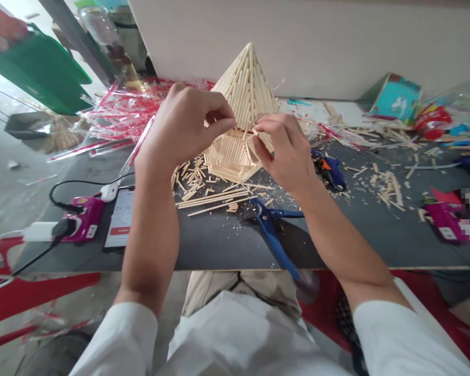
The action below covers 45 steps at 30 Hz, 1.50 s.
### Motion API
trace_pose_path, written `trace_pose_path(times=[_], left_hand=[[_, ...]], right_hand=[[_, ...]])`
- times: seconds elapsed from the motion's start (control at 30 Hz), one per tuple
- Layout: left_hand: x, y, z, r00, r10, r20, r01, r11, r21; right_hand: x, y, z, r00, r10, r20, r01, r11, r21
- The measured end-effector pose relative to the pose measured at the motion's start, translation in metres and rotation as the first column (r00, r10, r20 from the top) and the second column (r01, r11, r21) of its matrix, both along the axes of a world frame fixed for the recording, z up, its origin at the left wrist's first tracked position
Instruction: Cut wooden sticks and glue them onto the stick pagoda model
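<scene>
A model house built of thin wooden sticks, with a tall pointed roof (247, 83) and a many-sided base (229, 154), stands in front of me. My left hand (191, 122) is at the left side of the roof, thumb and fingers pinched; whatever is between them is hidden. On the other side, my right hand (285, 146) pinches what looks like a short wooden stick (255, 132) at the roof's lower edge. Cut stick pieces (191, 177) and several long sticks (219, 200) lie before the model. Blue-handled cutters (272, 230) rest nearer me, over the table edge.
Plastic wrappers (121, 115) pile up at the left. A phone (119, 219) and a purple power strip (84, 219) with cables lie at the front left. A blue glue gun (331, 169) sits right of the model, with stick scraps (391, 188) and a teal box (397, 98) beyond.
</scene>
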State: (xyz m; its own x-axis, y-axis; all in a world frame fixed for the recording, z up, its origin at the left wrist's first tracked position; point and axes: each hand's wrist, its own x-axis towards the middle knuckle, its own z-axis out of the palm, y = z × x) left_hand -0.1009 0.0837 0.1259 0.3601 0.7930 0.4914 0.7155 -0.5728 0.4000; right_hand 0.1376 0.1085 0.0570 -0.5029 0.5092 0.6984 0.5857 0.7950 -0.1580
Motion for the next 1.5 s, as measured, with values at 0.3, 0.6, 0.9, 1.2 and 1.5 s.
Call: trace_pose_path(times=[0.3, 0.6, 0.9, 1.2, 1.5], left_hand=[[0.003, -0.002, 0.004, 1.000, 0.008, -0.005, -0.008, 0.998, -0.066], [0.002, 0.002, -0.002, 1.000, -0.004, -0.018, 0.003, 0.999, -0.048], [0.008, 0.001, 0.000, 0.999, -0.009, -0.037, 0.007, 0.999, -0.052], [0.011, 0.003, -0.005, 0.998, 0.003, -0.058, -0.006, 0.999, -0.044], [0.011, 0.004, -0.006, 0.998, -0.006, -0.069, 0.005, 1.000, -0.010]], right_hand=[[0.001, 0.006, -0.007, 1.000, 0.007, -0.022, -0.007, 1.000, 0.011], [0.000, 0.005, -0.007, 0.999, -0.027, -0.023, 0.027, 1.000, -0.010], [-0.003, 0.003, -0.003, 0.997, -0.071, -0.010, 0.072, 0.991, 0.109], [-0.001, 0.002, -0.002, 0.998, -0.058, 0.030, 0.058, 0.998, 0.001], [-0.003, 0.005, -0.002, 0.997, -0.073, 0.010, 0.072, 0.995, 0.076]])
